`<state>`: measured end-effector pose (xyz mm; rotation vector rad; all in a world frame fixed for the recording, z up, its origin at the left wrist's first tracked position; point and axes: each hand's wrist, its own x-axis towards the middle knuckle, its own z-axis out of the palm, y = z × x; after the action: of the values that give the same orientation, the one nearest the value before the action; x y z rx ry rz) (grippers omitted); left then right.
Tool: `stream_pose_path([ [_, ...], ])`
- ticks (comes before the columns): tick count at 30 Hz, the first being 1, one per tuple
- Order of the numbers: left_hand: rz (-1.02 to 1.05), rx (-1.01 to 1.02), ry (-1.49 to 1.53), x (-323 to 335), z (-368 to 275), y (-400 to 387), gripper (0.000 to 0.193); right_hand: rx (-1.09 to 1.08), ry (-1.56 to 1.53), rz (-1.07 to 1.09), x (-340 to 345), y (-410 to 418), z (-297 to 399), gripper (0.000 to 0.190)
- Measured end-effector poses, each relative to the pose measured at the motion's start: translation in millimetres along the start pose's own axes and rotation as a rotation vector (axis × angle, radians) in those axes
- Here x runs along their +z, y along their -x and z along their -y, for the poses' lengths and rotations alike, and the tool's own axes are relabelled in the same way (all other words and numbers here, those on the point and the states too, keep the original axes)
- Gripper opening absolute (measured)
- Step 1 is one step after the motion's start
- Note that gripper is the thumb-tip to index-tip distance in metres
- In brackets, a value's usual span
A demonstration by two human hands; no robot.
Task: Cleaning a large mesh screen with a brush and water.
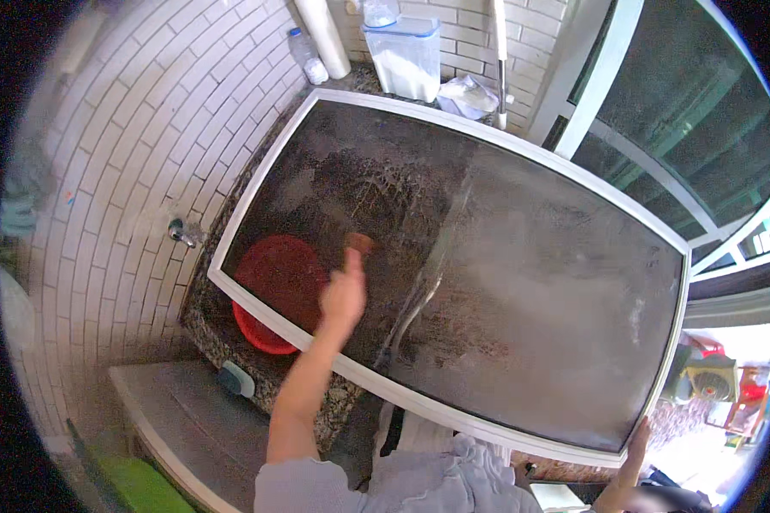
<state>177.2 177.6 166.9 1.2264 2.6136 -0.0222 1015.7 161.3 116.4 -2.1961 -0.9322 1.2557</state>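
A large white-framed screen panel (526, 282) lies tilted over a granite counter, its dark sheet see-through and wet-looking in the middle. My left hand (344, 298) is over its left part, gripping a small brown scrubber (360, 243) that is blurred, so its exact kind is unclear. At the lower right corner, my right hand (634, 452) holds the panel's white frame (606, 454). A red basin (266, 328) is under the panel's left end, partly seen through the sheet.
A chrome tap (181, 233) juts from the white brick-tiled wall (147, 154). Behind the panel stand a lidded plastic container of white powder (403, 61), a plastic bottle (307, 56) and a crumpled bag (467, 96). A scrub sponge (236, 379) sits on the granite counter edge (202, 320).
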Motion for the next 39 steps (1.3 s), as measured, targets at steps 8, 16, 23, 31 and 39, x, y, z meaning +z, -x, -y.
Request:
stream_pose_path([
  [8,0.003,-0.119,0.018,-16,50,-76,0.049,0.0,-0.023,-0.057,-3,-54,30,0.058],
  [16,-0.055,0.032,-0.023,-38,44,-103,0.044,-0.028,-0.031,-0.09,5,-50,4,0.059],
  [23,0.133,0.1,0.211,7,-44,-96,0.07,-0.041,-0.017,-0.202,-28,-74,29,0.059],
  [31,0.064,0.113,0.193,-23,-26,-133,0.046,-0.042,-0.024,-0.267,-18,-40,-32,0.06],
  [39,-0.038,-0.235,0.008,-47,121,-186,0.053,0.002,-0.313,-0.146,57,-68,33,0.06],
])
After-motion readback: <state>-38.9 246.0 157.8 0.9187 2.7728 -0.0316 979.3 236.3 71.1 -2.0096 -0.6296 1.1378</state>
